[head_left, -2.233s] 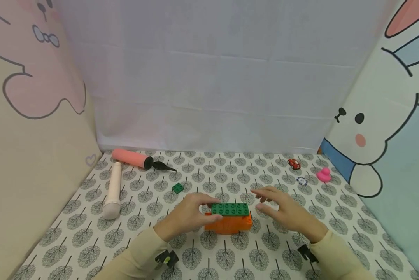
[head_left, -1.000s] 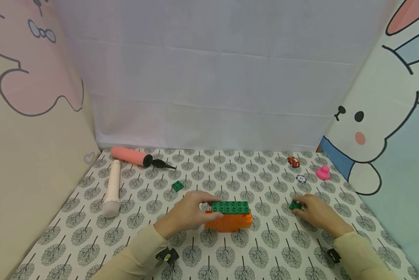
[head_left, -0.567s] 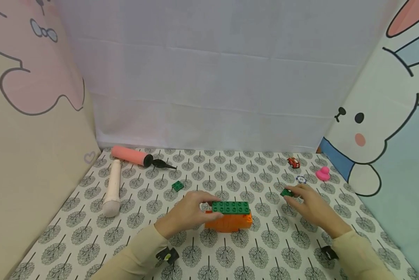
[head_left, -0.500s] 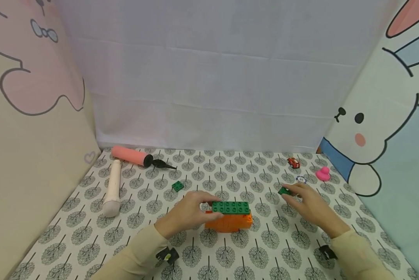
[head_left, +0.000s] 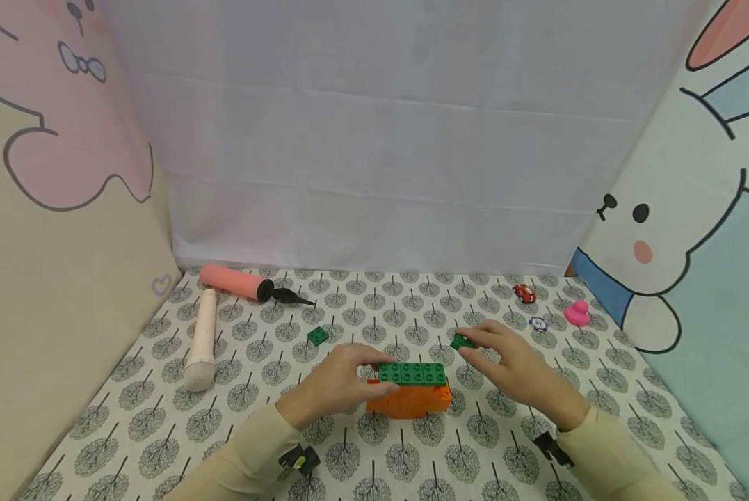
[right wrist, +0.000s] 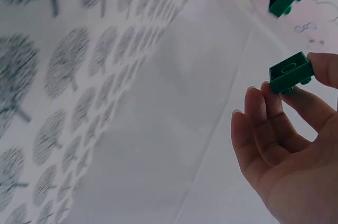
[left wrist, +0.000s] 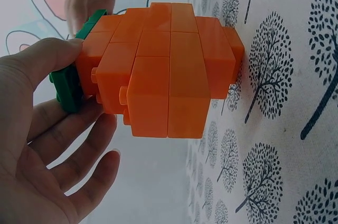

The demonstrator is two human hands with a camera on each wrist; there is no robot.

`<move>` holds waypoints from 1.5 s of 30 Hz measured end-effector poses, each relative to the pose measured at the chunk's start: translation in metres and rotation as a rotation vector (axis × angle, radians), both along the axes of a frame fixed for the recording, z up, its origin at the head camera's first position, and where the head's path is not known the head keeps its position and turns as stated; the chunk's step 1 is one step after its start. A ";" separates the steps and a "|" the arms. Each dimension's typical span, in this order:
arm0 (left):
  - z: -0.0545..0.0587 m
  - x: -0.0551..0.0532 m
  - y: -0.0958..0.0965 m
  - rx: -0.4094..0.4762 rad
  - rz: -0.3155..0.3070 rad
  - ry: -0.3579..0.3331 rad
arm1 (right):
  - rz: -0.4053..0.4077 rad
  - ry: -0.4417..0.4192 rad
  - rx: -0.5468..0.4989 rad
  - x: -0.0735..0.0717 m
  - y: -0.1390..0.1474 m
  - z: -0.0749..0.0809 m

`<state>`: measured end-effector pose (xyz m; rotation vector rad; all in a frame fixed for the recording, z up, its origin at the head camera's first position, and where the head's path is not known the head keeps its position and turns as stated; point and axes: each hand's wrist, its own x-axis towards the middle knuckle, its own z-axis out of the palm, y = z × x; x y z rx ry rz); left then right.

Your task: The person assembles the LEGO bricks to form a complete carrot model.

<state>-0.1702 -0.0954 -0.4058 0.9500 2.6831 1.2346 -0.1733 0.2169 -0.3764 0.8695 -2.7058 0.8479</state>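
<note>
A stepped stack of orange building bricks [left wrist: 158,71] stands on the patterned cloth, topped by a row of green bricks [head_left: 412,374]. My left hand [head_left: 332,384] grips the top of this stack at its left end, thumb on the near side and fingers behind. Beyond the stack's right end, my right hand [head_left: 512,362] pinches a small square green brick [right wrist: 290,73] between thumb and fingers, held up off the cloth. That brick's hollow underside shows in the right wrist view. The two hands are apart, with a short gap between the held brick and the stack.
Another small green brick [head_left: 318,336] lies left of the stack. Further left are a whitish microphone-shaped object [head_left: 202,341] and a pink cylinder with a black tip [head_left: 235,281]. At the back right lie a red toy car [head_left: 524,293], a chip [head_left: 538,323] and a pink duck [head_left: 577,313].
My right hand reached right, took hold of the small green brick, lifted it and carried it left toward the stack. The left hand keeps its grip on the stack.
</note>
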 end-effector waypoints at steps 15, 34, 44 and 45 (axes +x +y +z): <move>-0.002 -0.002 -0.001 0.030 -0.027 0.054 | 0.236 0.028 -0.005 0.006 -0.038 -0.004; -0.002 -0.002 0.001 0.050 -0.039 0.055 | 0.303 0.009 -0.011 0.005 -0.038 -0.007; -0.002 -0.002 0.001 0.045 -0.039 0.059 | 0.331 -0.001 -0.036 0.002 -0.039 -0.008; -0.001 -0.002 0.001 0.045 -0.038 0.060 | 0.333 -0.006 -0.040 0.002 -0.039 -0.009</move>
